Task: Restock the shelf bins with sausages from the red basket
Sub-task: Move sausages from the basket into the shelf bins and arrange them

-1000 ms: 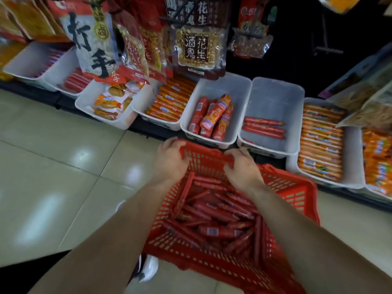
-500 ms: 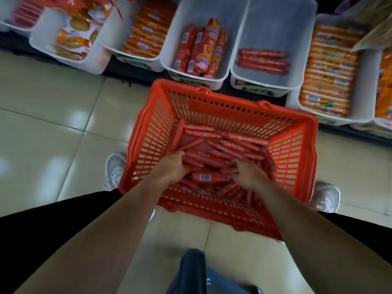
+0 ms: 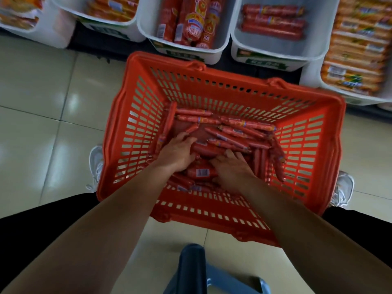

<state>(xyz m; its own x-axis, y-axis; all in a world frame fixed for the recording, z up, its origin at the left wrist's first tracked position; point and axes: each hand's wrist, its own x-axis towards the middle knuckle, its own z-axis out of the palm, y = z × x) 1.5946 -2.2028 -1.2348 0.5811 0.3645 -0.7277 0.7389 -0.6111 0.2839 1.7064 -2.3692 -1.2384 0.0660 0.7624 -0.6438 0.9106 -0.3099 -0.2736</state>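
The red basket (image 3: pixel 314 149) stands on the tiled floor between my feet, holding a heap of thin red sausages (image 3: pixel 239 132). Both my hands are down inside it. My left hand (image 3: pixel 176 152) curls its fingers over a thick red sausage near the middle of the heap. My right hand (image 3: pixel 231 168) lies on the sausages just right of it, fingers bent into the pile; what it holds is hidden. Past the basket stand white shelf bins: one with fat red sausages (image 3: pixel 191 22), one with few red sausages (image 3: pixel 273 20).
Further white bins with orange packs sit at the right (image 3: pixel 356 49) and upper left (image 3: pixel 110 7). White shoes (image 3: pixel 96 164) flank the basket. A blue-grey stool (image 3: pixel 197 270) is below me on the floor.
The view has tilted down and closer over the basket. Both hands, on the basket's far rim a second ago, have sunk into the sausage pile and closed in towards each other.
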